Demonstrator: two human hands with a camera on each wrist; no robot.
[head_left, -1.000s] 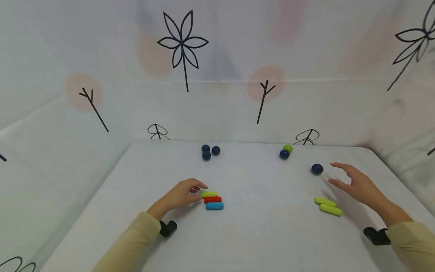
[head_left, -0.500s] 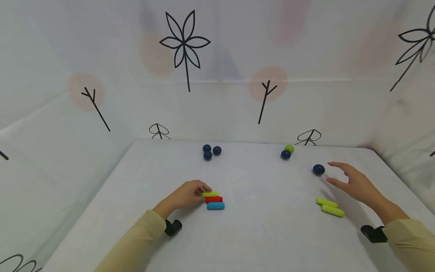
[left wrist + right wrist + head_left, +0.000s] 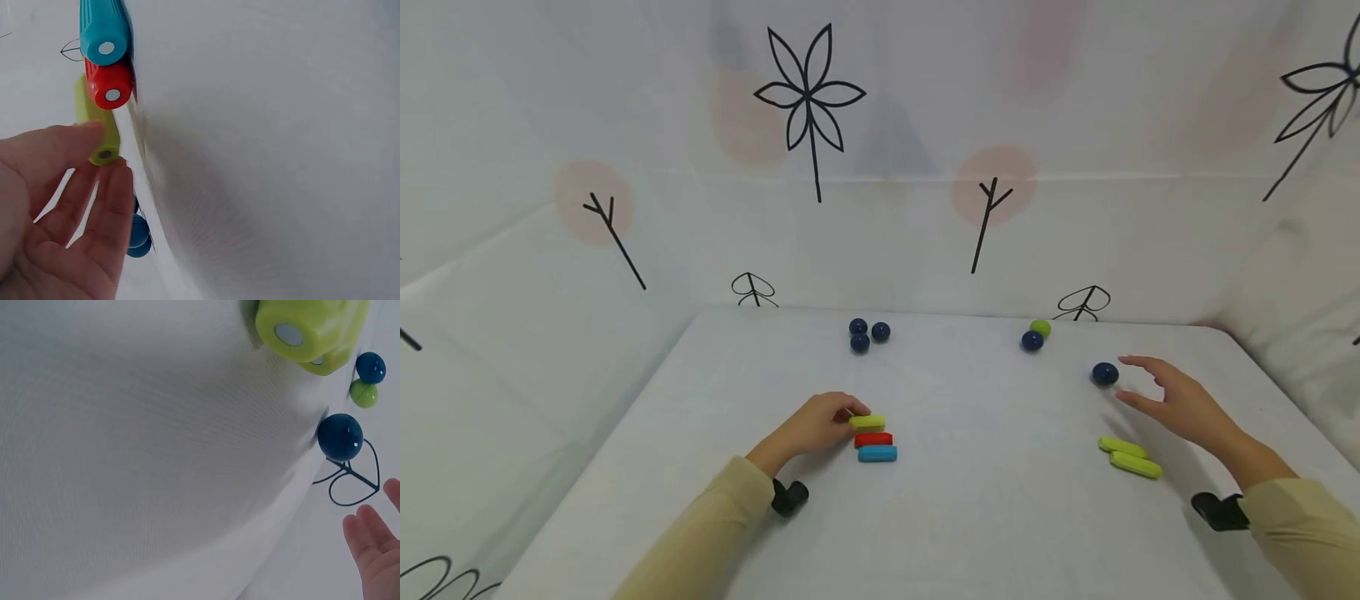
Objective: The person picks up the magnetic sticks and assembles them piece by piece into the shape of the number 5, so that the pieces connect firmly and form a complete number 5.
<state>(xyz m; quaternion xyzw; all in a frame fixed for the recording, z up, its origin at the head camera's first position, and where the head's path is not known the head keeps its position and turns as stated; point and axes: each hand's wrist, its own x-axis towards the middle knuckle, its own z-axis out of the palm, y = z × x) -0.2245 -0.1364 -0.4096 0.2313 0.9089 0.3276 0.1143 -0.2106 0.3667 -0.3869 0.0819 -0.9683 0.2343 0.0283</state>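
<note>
My left hand [image 3: 818, 423] pinches the near end of a yellow-green magnetic building rod [image 3: 98, 128] between thumb and fingers. In the head view the rod is slightly above a red rod [image 3: 873, 439], which lies beside a blue rod [image 3: 877, 453]. The left wrist view shows small round discs set in the rods' ends. On the other side my right hand [image 3: 1180, 406] hovers with thumb and fingers spread, holding nothing. Just left of its fingertips rests a dark blue ball [image 3: 1105, 374], apart from them. Two yellow-green rods [image 3: 1131, 458] lie below that hand, side by side.
Three dark blue balls [image 3: 860, 342] are grouped at the back of the white table [image 3: 985, 508]. At the back right, a green ball [image 3: 1041, 327] sits against another dark blue ball [image 3: 1032, 341]. A patterned white cloth [image 3: 895, 242] stands behind the table.
My left hand has moved right to the yellow-green rod, taken hold of it and raised it slightly off the red one. My right hand has drifted a little left toward the dark blue ball.
</note>
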